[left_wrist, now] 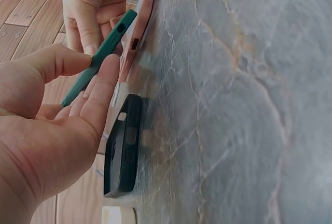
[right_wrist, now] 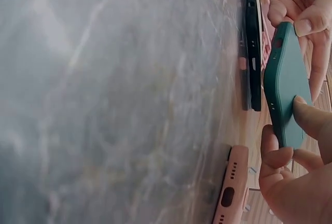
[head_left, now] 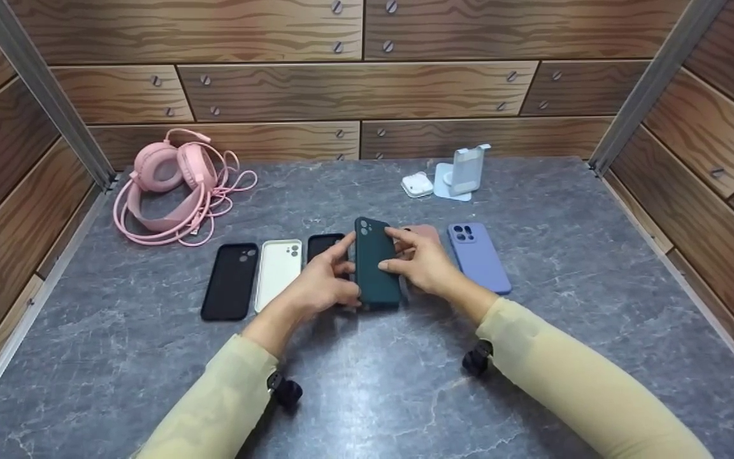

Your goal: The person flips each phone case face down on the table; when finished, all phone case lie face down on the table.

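Observation:
Both hands hold a dark green phone case point(head_left: 376, 264) between them, back side up, lifted over the table in the wrist views. My left hand point(head_left: 323, 282) grips its left edge, thumb on the near corner. On the right edge, my right hand point(head_left: 427, 260) pinches it with the thumb on the back and fingers underneath. Behind the left fingers lies a black phone case point(head_left: 323, 242), partly hidden. A pink phone case point(right_wrist: 233, 182) lies beside the right hand, mostly covered by it in the head view.
Left in the row lie another black case point(head_left: 230, 284) and a white case point(head_left: 279, 274); a purple case point(head_left: 482, 258) lies right. Behind are pink headphones point(head_left: 169, 185) with a cable, a small white case point(head_left: 417, 185) and a light blue phone stand point(head_left: 466, 172). Wood-patterned walls enclose the table.

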### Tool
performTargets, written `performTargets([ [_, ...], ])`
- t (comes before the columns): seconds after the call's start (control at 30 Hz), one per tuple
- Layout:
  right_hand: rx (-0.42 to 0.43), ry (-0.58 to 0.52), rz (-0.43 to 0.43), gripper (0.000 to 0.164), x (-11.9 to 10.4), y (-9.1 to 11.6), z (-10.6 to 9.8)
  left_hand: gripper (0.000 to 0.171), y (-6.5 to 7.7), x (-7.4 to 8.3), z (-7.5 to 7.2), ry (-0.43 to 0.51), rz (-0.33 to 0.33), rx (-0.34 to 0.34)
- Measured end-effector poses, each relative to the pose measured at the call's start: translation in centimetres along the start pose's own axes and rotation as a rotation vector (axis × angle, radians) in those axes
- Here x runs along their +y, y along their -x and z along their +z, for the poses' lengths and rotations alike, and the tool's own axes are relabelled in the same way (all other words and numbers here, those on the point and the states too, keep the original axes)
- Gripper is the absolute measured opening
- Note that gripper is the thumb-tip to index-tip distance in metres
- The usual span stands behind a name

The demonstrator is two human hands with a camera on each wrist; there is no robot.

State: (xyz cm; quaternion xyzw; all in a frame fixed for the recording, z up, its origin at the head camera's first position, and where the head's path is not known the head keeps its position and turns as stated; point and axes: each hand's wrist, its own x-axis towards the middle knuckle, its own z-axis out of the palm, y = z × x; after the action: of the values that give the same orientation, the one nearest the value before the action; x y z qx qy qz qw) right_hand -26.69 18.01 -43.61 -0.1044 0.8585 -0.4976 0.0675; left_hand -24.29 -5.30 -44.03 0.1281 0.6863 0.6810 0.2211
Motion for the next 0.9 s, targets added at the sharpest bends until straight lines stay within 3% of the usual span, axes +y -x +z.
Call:
performTargets([
  [0.37,0.023,-0.037,-0.014,0.064,0.4,-0.5,-0.9,0.099,-1.2,0.3,0.1,-0.08,0.02,0.074],
  [0.67,0.068,-0.081,0.005,0.065,0.3,-1.3,-1.6,0.081,-2.4,0.1,0.2,-0.155,0.089,0.21],
  [0.9,0.063,-0.1,0.009,0.066,0.8,-1.6,-1.7,0.075,-2.9,-0.3,0.2,-0.186,0.091,0.267],
])
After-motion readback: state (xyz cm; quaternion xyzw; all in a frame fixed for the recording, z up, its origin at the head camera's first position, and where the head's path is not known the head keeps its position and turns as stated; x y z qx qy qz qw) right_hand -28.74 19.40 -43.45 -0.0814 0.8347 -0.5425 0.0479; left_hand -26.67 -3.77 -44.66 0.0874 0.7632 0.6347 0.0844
